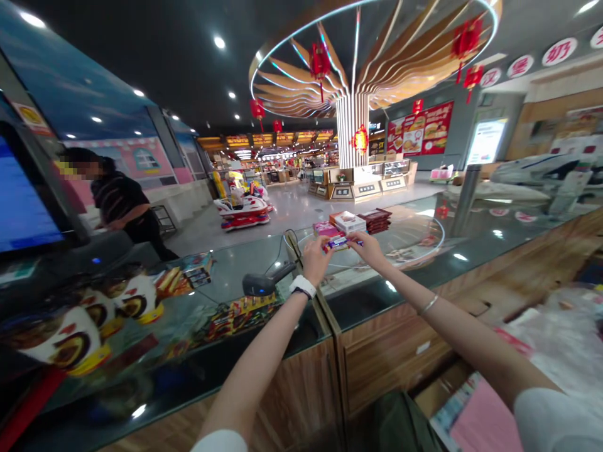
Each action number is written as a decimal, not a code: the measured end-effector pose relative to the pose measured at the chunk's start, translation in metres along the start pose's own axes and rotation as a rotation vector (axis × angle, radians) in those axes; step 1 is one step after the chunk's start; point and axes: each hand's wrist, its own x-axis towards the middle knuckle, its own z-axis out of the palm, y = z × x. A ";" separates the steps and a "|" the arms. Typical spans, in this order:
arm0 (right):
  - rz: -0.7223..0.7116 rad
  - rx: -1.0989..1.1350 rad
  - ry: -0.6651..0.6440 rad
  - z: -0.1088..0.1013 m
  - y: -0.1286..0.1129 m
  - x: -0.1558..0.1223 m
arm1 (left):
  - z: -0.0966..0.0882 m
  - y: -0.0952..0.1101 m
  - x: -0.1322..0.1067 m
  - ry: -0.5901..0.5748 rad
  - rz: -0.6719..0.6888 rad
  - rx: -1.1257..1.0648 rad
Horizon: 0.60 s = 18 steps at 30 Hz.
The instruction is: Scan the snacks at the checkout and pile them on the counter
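Both arms reach out over the glass counter [405,267]. A small purple-and-blue wrapped packet [338,242] is stretched between my fingertips, its exact kind too small to make out. My left hand [316,258], with a white watch at the wrist, pinches its left end. At the right end, my right hand [368,249] grips it with fingers closed. Just beyond my hands stand a white-and-orange box [349,221] and a pink box [323,229]. To their right lies a pile of dark red packets [377,220].
A black handheld scanner [260,284] rests left of my hands, its cable looping behind. Nearer lie colourful snack packs [245,314]; several white-and-yellow tubs [139,295] line the left. A person [123,198] stands beyond the counter at left. A metal post [466,198] rises at right.
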 end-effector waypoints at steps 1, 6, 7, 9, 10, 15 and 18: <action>0.024 -0.006 0.030 -0.005 0.007 -0.003 | 0.011 0.004 0.003 0.008 -0.021 -0.020; 0.119 0.004 0.116 -0.024 0.039 -0.014 | 0.058 0.016 0.014 0.051 -0.068 -0.023; 0.133 0.013 0.122 -0.026 0.044 -0.016 | 0.066 0.018 0.016 0.052 -0.069 -0.021; 0.154 0.044 0.131 -0.029 0.054 -0.019 | 0.080 0.020 0.019 0.056 -0.075 -0.023; 0.158 0.065 0.134 -0.030 0.058 -0.019 | 0.087 0.021 0.021 0.060 -0.082 -0.027; 0.192 0.148 0.131 -0.031 0.073 -0.015 | 0.116 0.025 0.029 0.070 -0.142 -0.080; 0.234 0.156 0.133 -0.033 0.079 -0.011 | 0.130 0.027 0.035 0.110 -0.155 -0.133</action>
